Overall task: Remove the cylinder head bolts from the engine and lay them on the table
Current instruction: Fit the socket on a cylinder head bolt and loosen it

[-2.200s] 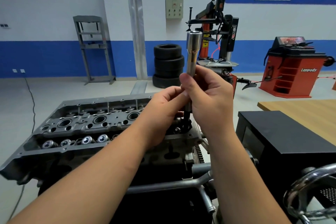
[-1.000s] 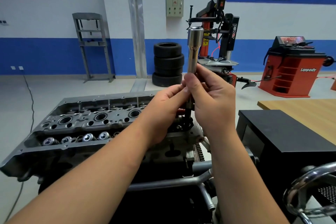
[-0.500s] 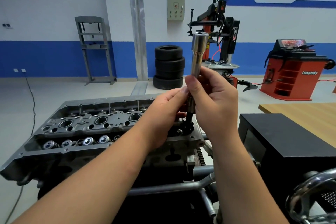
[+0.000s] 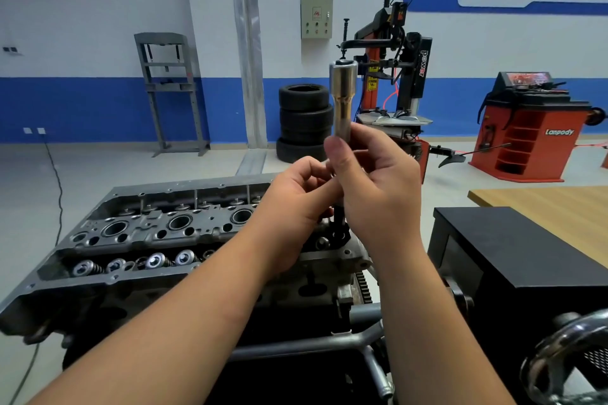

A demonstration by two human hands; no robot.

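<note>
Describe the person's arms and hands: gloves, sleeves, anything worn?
Both bare. The left hand and right hand wear no gloves, and no rings show on the visible fingers. Both forearms are uncovered down to the frame's lower edge; no sleeve, watch or wristband is in view. Nails look short and unpainted.

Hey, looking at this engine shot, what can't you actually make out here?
All in the head view:
- Bolt under the socket tool: hidden by the right hand and left hand.
- Right end of the cylinder head: covered by both forearms.
- Wooden table: cut off by the right edge.
- Wall posters: too blurred to read.
</note>
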